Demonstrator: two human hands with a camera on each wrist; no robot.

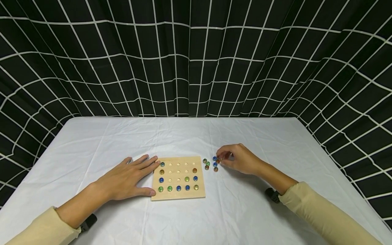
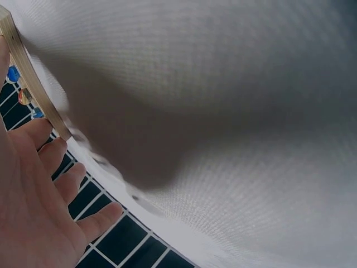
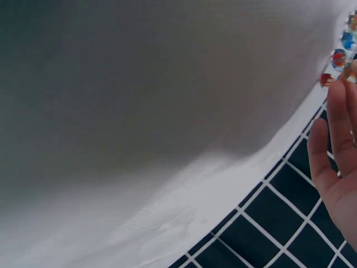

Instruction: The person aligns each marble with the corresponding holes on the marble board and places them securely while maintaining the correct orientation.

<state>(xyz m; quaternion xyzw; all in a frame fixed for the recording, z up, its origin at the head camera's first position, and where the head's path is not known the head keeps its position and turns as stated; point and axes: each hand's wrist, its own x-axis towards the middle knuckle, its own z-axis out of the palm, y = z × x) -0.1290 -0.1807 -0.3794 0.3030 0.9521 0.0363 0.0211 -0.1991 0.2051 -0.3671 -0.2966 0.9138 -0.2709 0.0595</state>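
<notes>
A light wooden board with rows of small round hollows lies flat on the white cloth. Glass marbles fill its left column, its front row and several hollows on the right, among them a green marble. My left hand is spread flat, with fingertips and thumb on the board's left edge. Just right of the board lies a loose cluster of marbles, including a blue marble. At that cluster, my right hand pinches a clear, orange-tinted marble between thumb and fingertips, partly hidden by the fingers.
White cloth covers the table and has light creases. Behind it and at both sides hangs a black curtain with a white grid. Dark wrist cameras sit under both forearms, one at the right sleeve.
</notes>
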